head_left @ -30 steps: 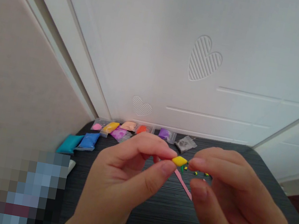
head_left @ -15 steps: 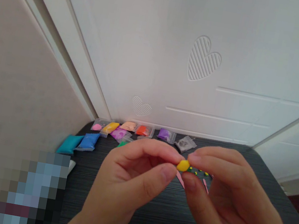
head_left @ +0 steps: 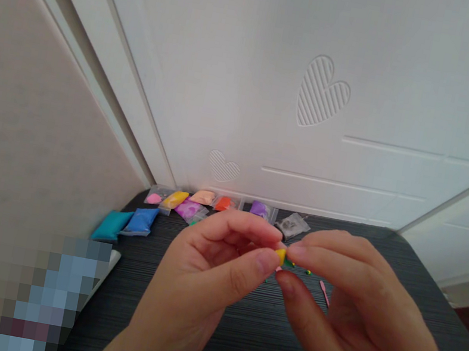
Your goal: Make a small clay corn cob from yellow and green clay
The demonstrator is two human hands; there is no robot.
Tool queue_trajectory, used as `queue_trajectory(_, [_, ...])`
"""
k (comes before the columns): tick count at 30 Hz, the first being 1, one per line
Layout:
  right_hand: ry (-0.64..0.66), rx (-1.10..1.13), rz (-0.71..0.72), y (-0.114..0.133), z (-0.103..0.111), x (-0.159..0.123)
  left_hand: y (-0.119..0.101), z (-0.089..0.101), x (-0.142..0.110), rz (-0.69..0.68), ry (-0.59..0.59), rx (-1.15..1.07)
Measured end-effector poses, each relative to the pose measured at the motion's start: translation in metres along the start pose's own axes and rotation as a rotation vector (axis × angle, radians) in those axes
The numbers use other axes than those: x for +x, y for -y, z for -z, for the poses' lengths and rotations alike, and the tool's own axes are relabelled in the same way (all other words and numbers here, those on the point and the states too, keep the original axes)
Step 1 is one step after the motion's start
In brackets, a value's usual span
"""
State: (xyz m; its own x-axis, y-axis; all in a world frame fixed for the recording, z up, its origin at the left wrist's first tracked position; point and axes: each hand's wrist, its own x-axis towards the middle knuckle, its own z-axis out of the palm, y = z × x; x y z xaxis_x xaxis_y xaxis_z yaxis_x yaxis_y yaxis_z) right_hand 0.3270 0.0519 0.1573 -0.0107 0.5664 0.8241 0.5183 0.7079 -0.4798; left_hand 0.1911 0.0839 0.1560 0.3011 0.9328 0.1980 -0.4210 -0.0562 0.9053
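A small lump of yellow modelling clay [head_left: 281,257] is held up over the dark table, between the fingertips of both hands. My left hand [head_left: 202,279] pinches it between thumb and forefinger, covering much of it. From the other side, my right hand [head_left: 354,318] bends round it, with the forefinger at its upper right edge and the thumb just below. Behind the fingertips, tiny green and yellow clay bits [head_left: 309,271] lie on the table, partly hidden. A pink modelling tool [head_left: 324,293] lies beside my right thumb, and part of it is covered by the hand.
Along the back of the dark table [head_left: 130,278] lie several clay packets, among them an orange one [head_left: 224,203], a purple one [head_left: 260,209] and a grey one [head_left: 292,227]. Blue [head_left: 141,221] and teal packets [head_left: 111,225] sit at the left. A white panel [head_left: 251,81] rises behind.
The yellow lump has shifted slightly left and sits deeper in the left fingertips, so less of it shows. My right thumb and forefinger have moved left with it.
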Motion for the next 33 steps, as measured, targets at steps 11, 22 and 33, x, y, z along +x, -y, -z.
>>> queue_trajectory(11, [0.015, -0.054, 0.014, -0.0004, 0.0025, 0.0027, 0.0, 0.0036, 0.0015, -0.029, 0.088, 0.005])
queue_trajectory(22, [0.029, -0.042, 0.024, -0.0009, 0.002, 0.0032, 0.0003, 0.0051, 0.0, -0.016, 0.091, 0.041])
queue_trajectory(33, [0.028, -0.027, 0.013, -0.0042, 0.0029, 0.0, 0.0004, 0.0041, 0.0006, -0.035, 0.094, 0.033])
